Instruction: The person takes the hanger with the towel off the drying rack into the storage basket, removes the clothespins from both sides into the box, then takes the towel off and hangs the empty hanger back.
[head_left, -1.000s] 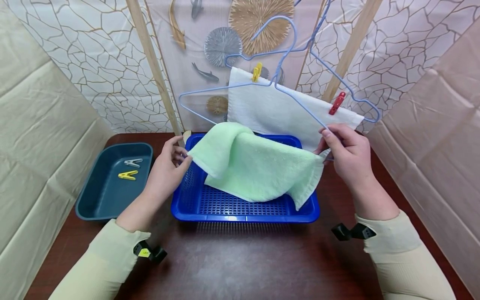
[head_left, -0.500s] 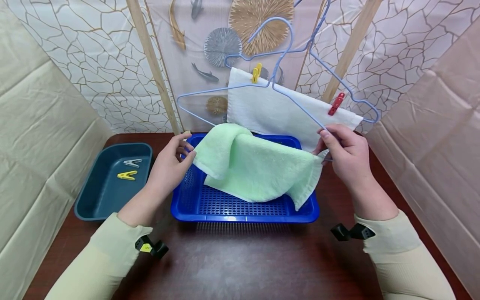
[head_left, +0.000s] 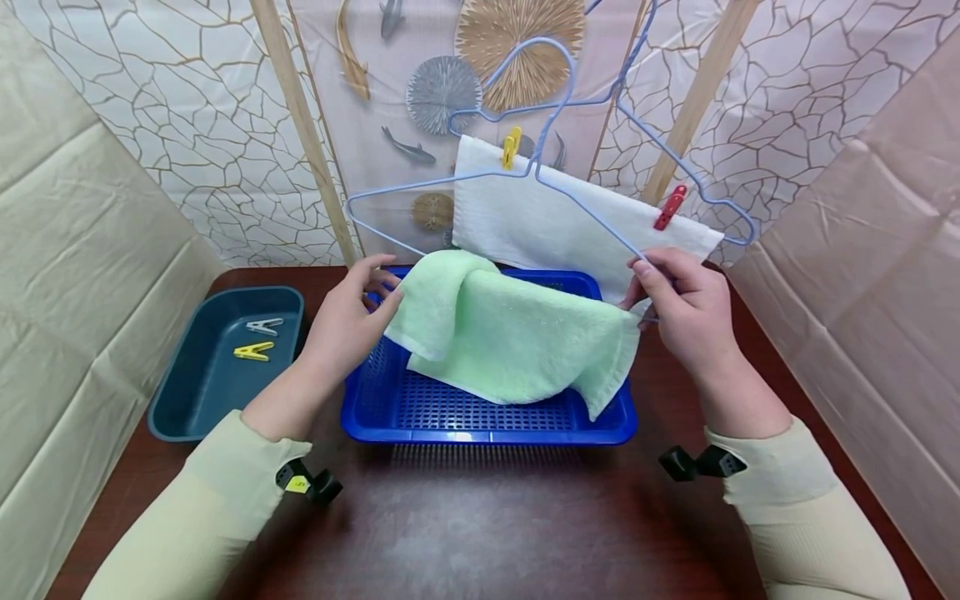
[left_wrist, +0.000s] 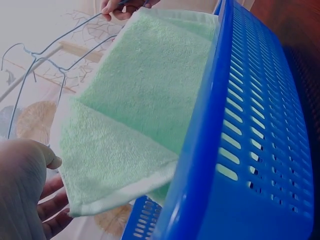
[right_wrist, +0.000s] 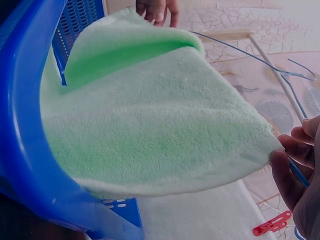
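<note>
A light green towel (head_left: 525, 342) drapes over the lower bar of a blue wire hanger (head_left: 442, 179), close over a blue perforated basket (head_left: 480, 435). My right hand (head_left: 686, 312) pinches the hanger's right corner together with the towel's edge, as the right wrist view also shows. At the towel's left end is my left hand (head_left: 352, 312), fingers spread apart. In the left wrist view its thumb tip (left_wrist: 56, 162) lies right at the towel's side edge, and the other fingertips reach behind the corner. The hanger's left corner sticks out bare beyond the towel.
Behind hangs a second blue hanger (head_left: 701, 179) with a white towel (head_left: 547, 208) on it, fixed by a yellow clothespin (head_left: 511, 148) and a red clothespin (head_left: 670, 208). A dark teal tray (head_left: 198, 400) at left holds a grey clothespin (head_left: 264, 326) and a yellow clothespin (head_left: 253, 351).
My left hand has moved right and slightly up along the towel's left end, whose corner now hangs lower. The hanger's hook has tilted left, and my right hand has shifted slightly left.
</note>
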